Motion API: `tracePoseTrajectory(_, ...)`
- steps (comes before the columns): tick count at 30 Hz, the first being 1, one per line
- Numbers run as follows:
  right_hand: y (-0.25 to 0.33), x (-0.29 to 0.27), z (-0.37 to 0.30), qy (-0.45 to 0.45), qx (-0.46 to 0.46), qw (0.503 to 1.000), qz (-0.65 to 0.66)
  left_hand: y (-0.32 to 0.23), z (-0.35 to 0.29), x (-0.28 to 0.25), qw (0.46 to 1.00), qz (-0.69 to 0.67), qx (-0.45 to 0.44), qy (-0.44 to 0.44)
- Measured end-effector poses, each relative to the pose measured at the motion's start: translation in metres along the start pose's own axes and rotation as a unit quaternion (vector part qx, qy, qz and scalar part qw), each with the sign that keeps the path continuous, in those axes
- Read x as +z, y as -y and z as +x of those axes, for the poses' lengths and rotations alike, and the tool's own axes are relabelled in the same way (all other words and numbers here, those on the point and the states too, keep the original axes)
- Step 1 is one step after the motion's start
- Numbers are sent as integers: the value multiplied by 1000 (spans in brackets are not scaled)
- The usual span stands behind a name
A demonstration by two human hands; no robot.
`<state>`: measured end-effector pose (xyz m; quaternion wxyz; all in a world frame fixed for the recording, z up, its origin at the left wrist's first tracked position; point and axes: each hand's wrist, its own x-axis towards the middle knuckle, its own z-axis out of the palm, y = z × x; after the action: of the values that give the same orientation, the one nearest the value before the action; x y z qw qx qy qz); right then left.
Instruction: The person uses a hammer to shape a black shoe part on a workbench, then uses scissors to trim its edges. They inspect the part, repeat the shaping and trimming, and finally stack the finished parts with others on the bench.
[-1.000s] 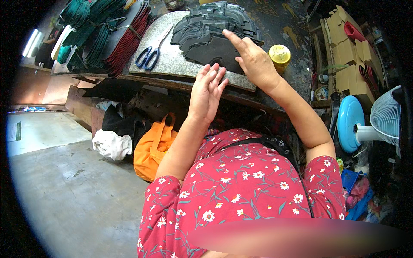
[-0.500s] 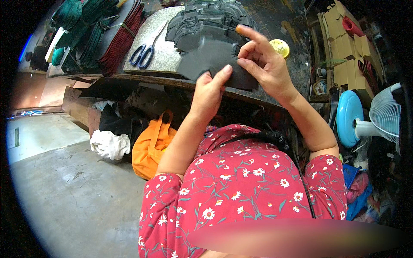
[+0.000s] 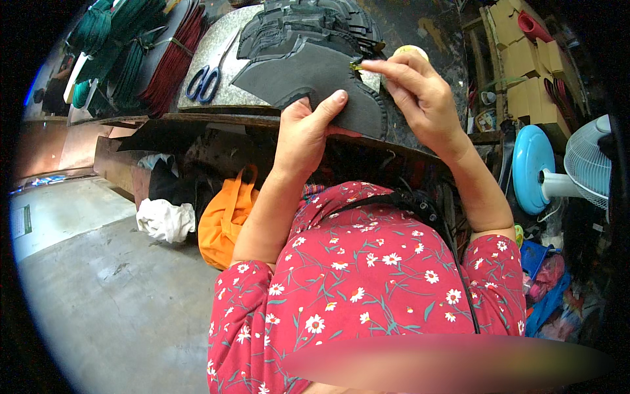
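Observation:
My left hand [image 3: 302,138] grips a flat black shoe-upper piece [image 3: 321,69] by its near edge, thumb on top, with the other fingers hidden beneath. The piece has a curved cut-out and small notches along its right edge. Over that edge, my right hand [image 3: 423,98] stretches its index finger, with the thumb apart from it. A small yellowish smear or bit [image 3: 356,66] shows at the fingertip, too small to name. Beyond the held piece lie stacked black pieces [image 3: 305,23] of similar look. A round yellow-rimmed pot [image 3: 413,50] is partly hidden behind my right hand.
Blue-handled scissors [image 3: 207,82] lie on a pale speckled board [image 3: 230,95] at the left. Farther left are green bundles [image 3: 131,59] and dark red bundles [image 3: 164,65]. An orange bag [image 3: 226,217] sits below the table edge. A blue-and-white fan [image 3: 535,171] stands at the right.
The black piece has turned and come into fuller view, still in my left hand. My right index finger has come down from its raised position to the piece's notched edge.

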<state>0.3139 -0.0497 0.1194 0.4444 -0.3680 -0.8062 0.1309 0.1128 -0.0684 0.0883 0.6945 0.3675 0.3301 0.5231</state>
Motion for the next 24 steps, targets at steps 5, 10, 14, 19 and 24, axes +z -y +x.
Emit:
tracePoseTrajectory(5,1,2,-4,29,8,999,-33,0,-2,6,999,-16,1,43)
tracePoseTrajectory(10,0,-4,-9,8,-6,998,-60,-4,-3,2,999,-9,-15,48)
tracePoseTrajectory(14,-1,-2,-12,28,21,997,-62,-2,-3,4,998,-4,-23,61)
tracePoseTrajectory(19,0,6,-17,67,62,995,49,-3,-3,5,998,-9,-20,53)
tracePoseTrajectory(24,-1,2,-17,86,42,984,153,-1,0,3,999,-5,-26,43)
